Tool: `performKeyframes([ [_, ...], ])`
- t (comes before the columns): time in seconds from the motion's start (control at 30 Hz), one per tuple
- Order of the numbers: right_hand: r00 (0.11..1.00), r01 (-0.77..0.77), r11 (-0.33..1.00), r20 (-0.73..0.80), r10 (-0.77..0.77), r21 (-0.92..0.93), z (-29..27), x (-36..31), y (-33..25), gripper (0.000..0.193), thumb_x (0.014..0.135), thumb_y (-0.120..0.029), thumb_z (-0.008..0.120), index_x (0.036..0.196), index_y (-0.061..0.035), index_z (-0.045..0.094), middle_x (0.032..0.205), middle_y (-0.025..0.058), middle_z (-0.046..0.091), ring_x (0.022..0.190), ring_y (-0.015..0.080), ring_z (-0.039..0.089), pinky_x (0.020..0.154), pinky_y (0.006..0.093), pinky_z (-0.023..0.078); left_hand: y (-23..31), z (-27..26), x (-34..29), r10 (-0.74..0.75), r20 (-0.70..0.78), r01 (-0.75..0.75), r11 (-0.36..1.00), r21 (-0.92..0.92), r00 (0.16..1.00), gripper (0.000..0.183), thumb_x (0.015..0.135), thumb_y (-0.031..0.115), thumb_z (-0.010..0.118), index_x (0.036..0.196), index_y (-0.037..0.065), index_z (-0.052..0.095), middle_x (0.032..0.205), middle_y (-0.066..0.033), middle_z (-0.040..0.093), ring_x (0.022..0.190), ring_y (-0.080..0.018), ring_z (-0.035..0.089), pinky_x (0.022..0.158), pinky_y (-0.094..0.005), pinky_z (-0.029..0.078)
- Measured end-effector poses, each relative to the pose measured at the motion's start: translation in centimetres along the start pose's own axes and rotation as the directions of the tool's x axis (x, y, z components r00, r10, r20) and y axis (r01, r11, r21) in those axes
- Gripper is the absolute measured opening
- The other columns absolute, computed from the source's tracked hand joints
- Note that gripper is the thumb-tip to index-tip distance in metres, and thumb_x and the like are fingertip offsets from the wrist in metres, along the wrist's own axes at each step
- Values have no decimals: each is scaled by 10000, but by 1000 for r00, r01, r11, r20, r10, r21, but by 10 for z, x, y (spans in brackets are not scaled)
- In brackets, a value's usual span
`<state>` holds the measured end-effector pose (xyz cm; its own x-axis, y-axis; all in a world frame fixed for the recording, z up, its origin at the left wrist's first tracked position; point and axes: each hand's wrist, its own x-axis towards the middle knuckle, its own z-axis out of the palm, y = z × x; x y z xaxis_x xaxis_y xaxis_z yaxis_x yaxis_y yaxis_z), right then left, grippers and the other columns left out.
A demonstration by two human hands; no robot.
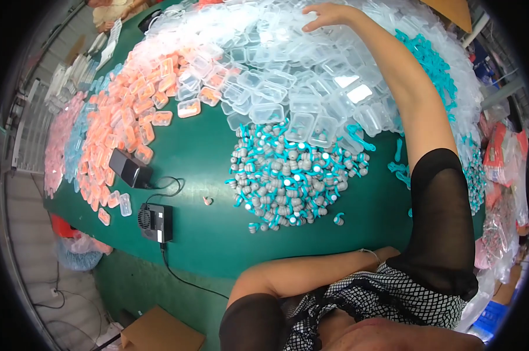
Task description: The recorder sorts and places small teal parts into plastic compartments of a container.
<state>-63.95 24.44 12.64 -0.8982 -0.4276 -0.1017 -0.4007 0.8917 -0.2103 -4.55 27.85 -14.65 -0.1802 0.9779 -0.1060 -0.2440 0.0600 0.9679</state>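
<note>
"One right hand (324, 16), loosely open, looks empty, over the clear cases (299, 79) toward the table (200, 143)'s far edge."

"Yeah, one low sweep could send that loose pile sliding. Left hand (388, 253)? Can't tell."

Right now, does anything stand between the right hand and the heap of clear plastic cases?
Nothing visible does. The right hand reaches over the clear plastic cases with its fingers apart; whether it touches them, I cannot tell.
</note>
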Motion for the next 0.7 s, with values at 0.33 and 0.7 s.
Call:
performKeyframes([
  [0.33, 974, 62, 994, 213, -81, 91, 35, -120, -51, 822, 680, -572, 687, 1355, -154, 476, 1268, 206, 537, 1182, 335, 507, 979, 398, 406, 169, -54, -108, 440, 268, -496, 564, 660, 857, 60, 783, 154, 579, 794, 121, 627, 782, -70, 626, 759, -286, 638, 667, -413, 509],
  [0.7, 993, 62, 991, 89, -73, 117, 67, -187, -61, 840, 709, -598, 656, 1364, -110, 458, 1321, 209, 502, 1214, 344, 488, 1003, 407, 386, 169, -54, -112, 554, 231, -545, 508, 667, 800, 73, 790, 155, 584, 777, 97, 626, 765, -70, 613, 772, -290, 626, 652, -419, 512],
])
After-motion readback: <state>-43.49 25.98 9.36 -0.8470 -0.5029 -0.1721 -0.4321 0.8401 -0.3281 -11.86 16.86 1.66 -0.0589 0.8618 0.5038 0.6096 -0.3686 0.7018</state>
